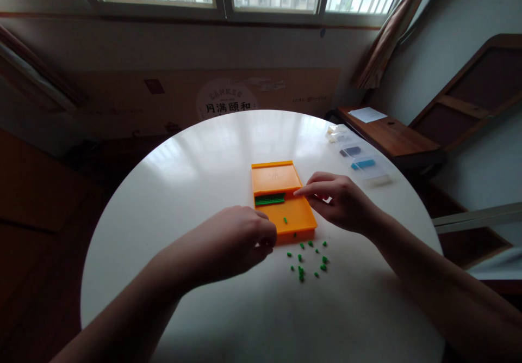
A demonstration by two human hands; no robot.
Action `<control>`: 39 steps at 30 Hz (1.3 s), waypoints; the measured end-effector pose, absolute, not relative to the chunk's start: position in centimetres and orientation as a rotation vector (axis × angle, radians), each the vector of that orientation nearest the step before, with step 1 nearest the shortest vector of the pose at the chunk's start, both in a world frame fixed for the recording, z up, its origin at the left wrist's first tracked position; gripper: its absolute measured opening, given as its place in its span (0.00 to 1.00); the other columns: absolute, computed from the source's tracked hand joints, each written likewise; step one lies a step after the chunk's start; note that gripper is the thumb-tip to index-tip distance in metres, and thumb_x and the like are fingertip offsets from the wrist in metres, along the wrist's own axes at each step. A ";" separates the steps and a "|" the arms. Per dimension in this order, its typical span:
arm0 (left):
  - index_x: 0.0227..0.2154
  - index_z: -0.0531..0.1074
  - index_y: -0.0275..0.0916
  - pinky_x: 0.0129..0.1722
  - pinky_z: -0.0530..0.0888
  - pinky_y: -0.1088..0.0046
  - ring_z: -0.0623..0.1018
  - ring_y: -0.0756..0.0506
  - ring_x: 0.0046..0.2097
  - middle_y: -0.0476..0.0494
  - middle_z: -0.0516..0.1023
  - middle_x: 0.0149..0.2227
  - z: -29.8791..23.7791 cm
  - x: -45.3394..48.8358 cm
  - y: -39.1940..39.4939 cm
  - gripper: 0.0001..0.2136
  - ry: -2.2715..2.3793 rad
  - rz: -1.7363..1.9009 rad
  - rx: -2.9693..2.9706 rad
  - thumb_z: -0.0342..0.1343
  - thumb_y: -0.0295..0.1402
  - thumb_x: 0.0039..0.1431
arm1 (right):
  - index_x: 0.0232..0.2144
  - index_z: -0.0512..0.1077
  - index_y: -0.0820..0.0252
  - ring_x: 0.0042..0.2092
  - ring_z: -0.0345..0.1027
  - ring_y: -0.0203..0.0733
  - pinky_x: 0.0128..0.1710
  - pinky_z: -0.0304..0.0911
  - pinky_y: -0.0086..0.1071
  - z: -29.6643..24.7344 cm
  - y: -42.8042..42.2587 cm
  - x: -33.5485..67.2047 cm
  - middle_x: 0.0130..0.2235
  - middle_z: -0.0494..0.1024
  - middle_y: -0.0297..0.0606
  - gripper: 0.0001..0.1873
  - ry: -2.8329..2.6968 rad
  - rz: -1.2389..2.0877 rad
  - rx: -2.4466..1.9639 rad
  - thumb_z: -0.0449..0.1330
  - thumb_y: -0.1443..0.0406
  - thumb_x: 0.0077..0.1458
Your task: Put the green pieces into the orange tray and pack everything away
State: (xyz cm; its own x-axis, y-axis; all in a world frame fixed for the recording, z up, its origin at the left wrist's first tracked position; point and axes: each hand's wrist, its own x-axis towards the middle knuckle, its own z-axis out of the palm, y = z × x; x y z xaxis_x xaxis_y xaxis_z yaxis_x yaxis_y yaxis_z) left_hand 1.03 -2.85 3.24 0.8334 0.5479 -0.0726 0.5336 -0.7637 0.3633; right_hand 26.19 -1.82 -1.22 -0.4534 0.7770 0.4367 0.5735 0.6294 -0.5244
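A round white surface (212, 156) stands under a row of windows. Near its middle lies a flat orange tray (291, 219), its sliding lid (274, 178) covering the far half. A strip of small green pieces (269, 199) shows at the lid's edge, and one green piece (285, 220) lies in the open half.

The left hand (234, 240) rests at the tray's near left corner, fingers drawn narrow, thumb and forefinger tips close; whether they pinch anything I cannot tell. The right hand (340, 202) lies just right of the tray, forefinger stretched to its right rim, the other fingers loosely curled and holding nothing.

Loose green pieces (304, 258) are scattered just near of the tray. Small clear bags (361, 161) lie at the far right.
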 end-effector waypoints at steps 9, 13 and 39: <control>0.31 0.76 0.39 0.30 0.70 0.78 0.73 0.52 0.29 0.48 0.76 0.32 1.0 1.6 -0.4 0.04 0.917 0.785 2.427 0.56 0.26 0.57 | 0.40 0.78 0.59 0.33 0.65 0.28 0.33 0.61 0.22 -1.8 -1.6 24.3 0.36 0.74 0.37 0.11 -2.116 0.599 -1.062 0.58 0.68 0.56; 0.32 0.76 0.38 0.30 0.71 0.78 0.73 0.53 0.30 0.47 0.76 0.32 0.4 2.3 -1.0 0.04 0.829 1.019 2.360 0.56 0.29 0.60 | 0.38 0.78 0.60 0.33 0.66 0.29 0.30 0.61 0.22 -1.7 -2.0 23.7 0.36 0.75 0.39 0.12 -1.971 0.881 -1.044 0.60 0.60 0.57; 0.41 0.75 0.41 0.32 0.71 0.76 0.75 0.51 0.33 0.45 0.75 0.39 -0.1 1.6 -0.6 0.07 0.835 0.927 2.545 0.53 0.32 0.62 | 0.36 0.78 0.63 0.34 0.67 0.32 0.31 0.63 0.24 -1.6 -1.7 24.9 0.36 0.75 0.41 0.14 -1.943 1.058 -1.082 0.62 0.57 0.54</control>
